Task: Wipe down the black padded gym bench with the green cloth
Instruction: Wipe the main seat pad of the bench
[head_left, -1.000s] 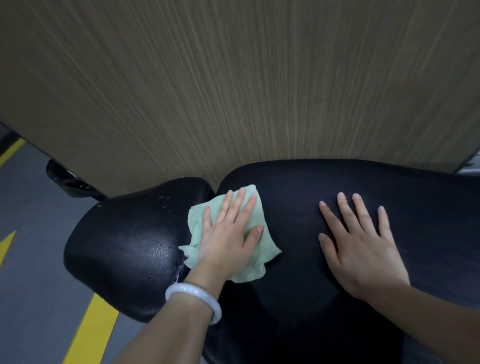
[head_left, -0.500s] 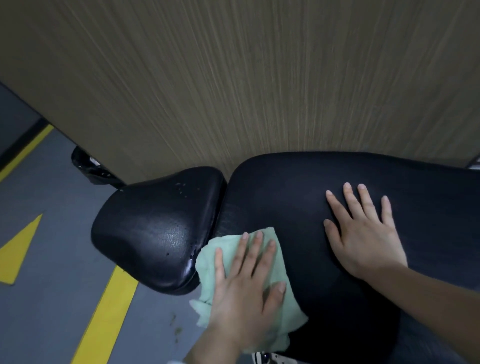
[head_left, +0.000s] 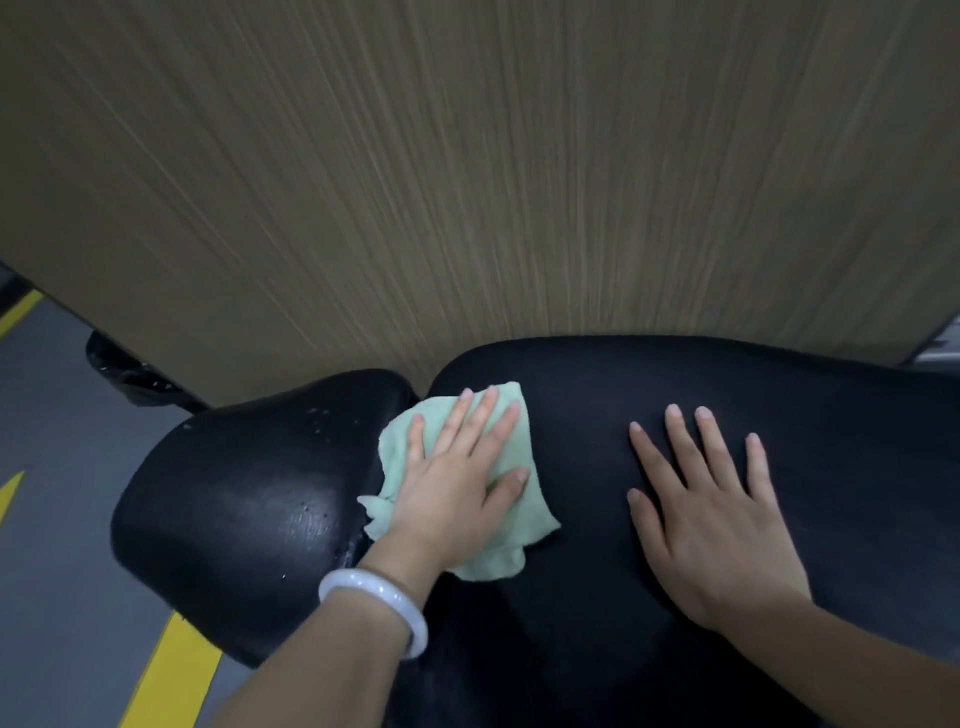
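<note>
green cloth (head_left: 511, 426) at 9 o'clock on the long pad of the black desk (head_left: 779, 415), by the gap to the small pad (head_left: 234, 499) | left hand (head_left: 452, 488) flat on it, fingers straight; since half a second ago it slid from near edge back to far side: stroke repeating, wiping underway | right hand (head_left: 711, 525) flat, spread, bracing at 3 o'clock | droplets on small pad, likely unwiped | white bangle (head_left: 374, 608) | no readable writing

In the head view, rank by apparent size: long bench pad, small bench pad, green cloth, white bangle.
1. long bench pad
2. small bench pad
3. green cloth, partly hidden under the left hand
4. white bangle
</note>
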